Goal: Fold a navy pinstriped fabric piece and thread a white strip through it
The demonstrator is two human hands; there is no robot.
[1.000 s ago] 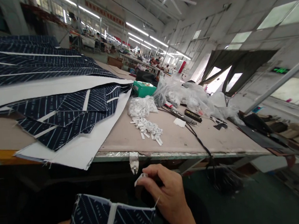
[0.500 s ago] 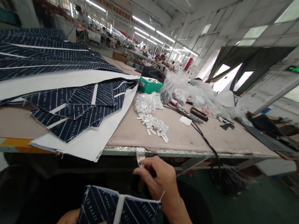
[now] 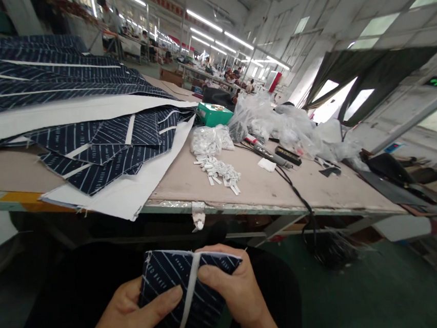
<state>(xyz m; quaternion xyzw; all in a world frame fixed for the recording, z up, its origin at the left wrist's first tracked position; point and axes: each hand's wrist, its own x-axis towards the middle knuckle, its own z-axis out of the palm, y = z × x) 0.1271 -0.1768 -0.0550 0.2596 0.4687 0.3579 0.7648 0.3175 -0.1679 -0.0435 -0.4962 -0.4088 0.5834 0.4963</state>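
Observation:
Between my hands is a navy fabric piece [image 3: 163,277] with white slanted stripes, printed lettering and a white strip across its middle. My left hand [image 3: 134,309] grips its left side, thumb on the front. At the upper right, my right hand [image 3: 234,286] is closed on the same piece, its thumb near the white strip and its fingers behind the top edge. Above the hands, a tape tab [image 3: 198,215] hangs from the table's front edge. A loose pile of small white labels [image 3: 219,173] lies on the tabletop beyond.
The table [image 3: 174,189] holds stacked navy fabric [image 3: 59,79] on the left, with a white sheet [image 3: 124,193] overhanging the edge. Further right are a green box [image 3: 216,115], clear plastic bags [image 3: 264,116], a grey tool [image 3: 267,154] and a black cable [image 3: 296,192] hanging down.
My right hand has left the tape tab at the table edge and moved down onto the fabric piece. My left hand and the piece have shifted right and slightly up in view.

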